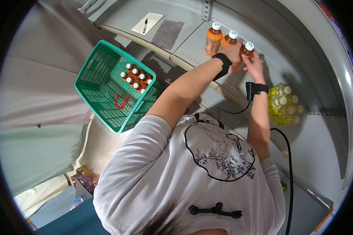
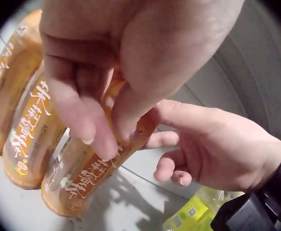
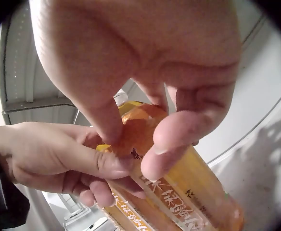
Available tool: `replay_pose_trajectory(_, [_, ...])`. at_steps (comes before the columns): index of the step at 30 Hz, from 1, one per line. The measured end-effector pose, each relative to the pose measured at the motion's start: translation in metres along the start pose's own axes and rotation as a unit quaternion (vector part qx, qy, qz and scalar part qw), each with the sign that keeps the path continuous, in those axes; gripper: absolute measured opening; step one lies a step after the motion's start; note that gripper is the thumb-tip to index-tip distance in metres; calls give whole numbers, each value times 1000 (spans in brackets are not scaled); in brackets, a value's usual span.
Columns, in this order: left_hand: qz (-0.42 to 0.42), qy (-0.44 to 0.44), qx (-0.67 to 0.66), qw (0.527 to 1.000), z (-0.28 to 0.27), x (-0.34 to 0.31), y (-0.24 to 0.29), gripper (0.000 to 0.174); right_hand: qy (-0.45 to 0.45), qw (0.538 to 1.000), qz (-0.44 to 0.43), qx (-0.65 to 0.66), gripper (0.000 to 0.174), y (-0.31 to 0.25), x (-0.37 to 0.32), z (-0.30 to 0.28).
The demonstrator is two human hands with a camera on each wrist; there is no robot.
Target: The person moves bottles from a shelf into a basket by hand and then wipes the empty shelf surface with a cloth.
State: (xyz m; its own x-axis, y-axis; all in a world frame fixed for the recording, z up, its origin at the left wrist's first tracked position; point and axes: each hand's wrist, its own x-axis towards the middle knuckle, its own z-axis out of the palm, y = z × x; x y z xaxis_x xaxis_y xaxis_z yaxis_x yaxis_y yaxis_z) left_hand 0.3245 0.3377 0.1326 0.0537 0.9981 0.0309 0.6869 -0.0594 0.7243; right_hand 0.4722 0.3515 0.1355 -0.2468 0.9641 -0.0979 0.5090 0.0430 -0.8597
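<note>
My left hand [image 1: 232, 53] and my right hand [image 1: 255, 67] both grip the upper part of a translucent amber-orange plastic bottle [image 2: 78, 178], fingers and thumbs curled about its shoulder. It has a white round cap [image 1: 249, 46] with dark print, and white brush-style characters run lengthwise down its orange label, partly hidden by my fingers. It is at the right-hand end of a row on the grey metal shelf [image 1: 192, 42], beside two matching orange bottles [image 1: 213, 41].
</note>
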Motion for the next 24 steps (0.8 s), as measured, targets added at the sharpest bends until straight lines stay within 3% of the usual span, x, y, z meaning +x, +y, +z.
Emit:
replay_pose_trajectory(2, [27, 42, 29, 998, 3, -3, 2, 49, 4, 1000, -6, 4, 77, 1, -3, 0])
replay_pose_trajectory(4, [30, 49, 26, 998, 4, -9, 6, 48, 30, 999, -39, 18, 60, -9, -16, 1])
replay_pose_trajectory(10, [47, 73, 35, 996, 7, -16, 1, 41, 14, 997, -75, -22, 46, -6, -23, 5])
replay_pose_trajectory(15, [52, 57, 23, 997, -18, -47, 13, 38, 26, 995, -100, -8, 43, -26, -46, 13])
replay_pose_trajectory(17, [22, 63, 48, 997, -29, -59, 17, 48, 28, 994, -102, -16, 42, -40, -55, 15])
replay_pose_trajectory(24, [-19, 118, 3, 993, -78, -111, 18, 53, 14, 988, -145, -47, 42, -89, -79, 39])
